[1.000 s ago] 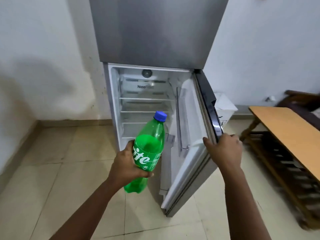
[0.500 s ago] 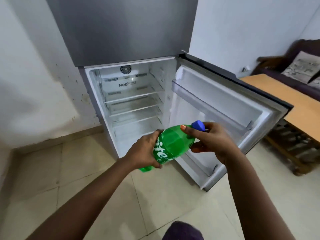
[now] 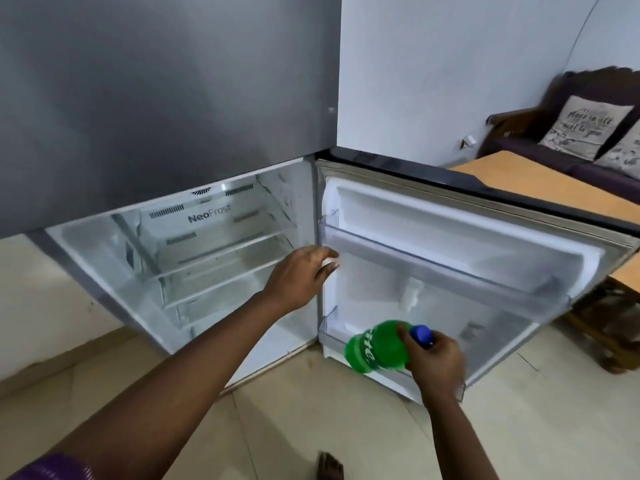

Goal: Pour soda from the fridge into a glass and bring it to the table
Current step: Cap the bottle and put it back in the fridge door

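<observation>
Green soda bottle [image 3: 377, 348] lies near-horizontal in right hand [image 3: 434, 362], fingers clamped at neck, blue cap [image 3: 421, 336] pointing right twd wooden surface [image 3: 540, 183]; left hand [image 3: 303, 271], fingers apart & empty, reaches for fridge door [image 3: 467, 258] inner edge

Your right hand [image 3: 434, 363] grips the green soda bottle [image 3: 375, 346] near its blue cap [image 3: 421, 335], before the open fridge door [image 3: 467, 271]. Your left hand [image 3: 301, 275], fingers spread, reaches toward the fridge [image 3: 166, 98] interior by the door's hinge edge.
</observation>
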